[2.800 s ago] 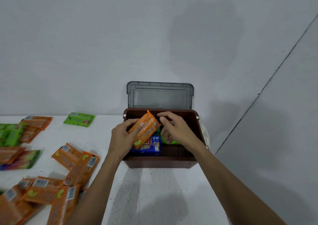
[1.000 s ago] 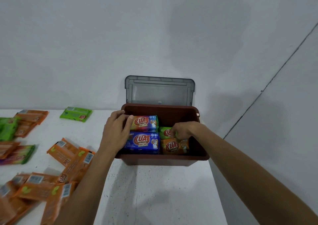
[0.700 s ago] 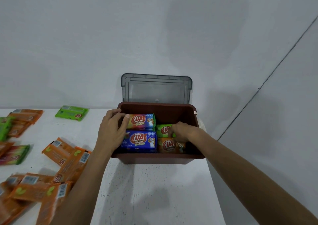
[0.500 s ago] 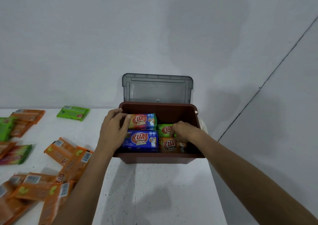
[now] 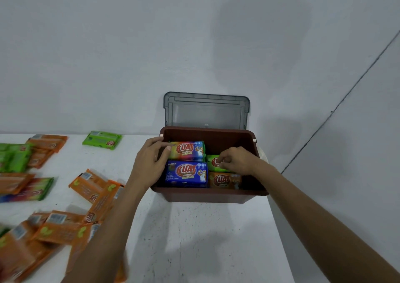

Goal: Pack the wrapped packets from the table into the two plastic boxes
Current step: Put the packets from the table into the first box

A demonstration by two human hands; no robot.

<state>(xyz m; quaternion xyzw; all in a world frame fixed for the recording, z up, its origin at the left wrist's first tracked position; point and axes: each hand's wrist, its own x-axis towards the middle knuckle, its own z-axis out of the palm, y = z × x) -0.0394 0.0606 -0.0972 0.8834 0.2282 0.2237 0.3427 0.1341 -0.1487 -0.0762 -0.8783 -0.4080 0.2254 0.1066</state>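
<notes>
A brown plastic box stands at the table's right end, its grey lid tipped up against the wall. Inside lie a rainbow packet, a blue packet, a green packet and an orange packet. My left hand rests at the box's left wall, fingertips touching the rainbow packet. My right hand is inside the box, fingers pinched on the green packet. Only one box is in view.
Several orange packets and green packets lie loose on the white table to the left. The table's right edge runs just past the box. A pale wall stands close behind.
The orange packet that both hands held over the box now lies inside at the front right. The right hand has shifted onto the green packet; the left hand stays at the box's left side.
</notes>
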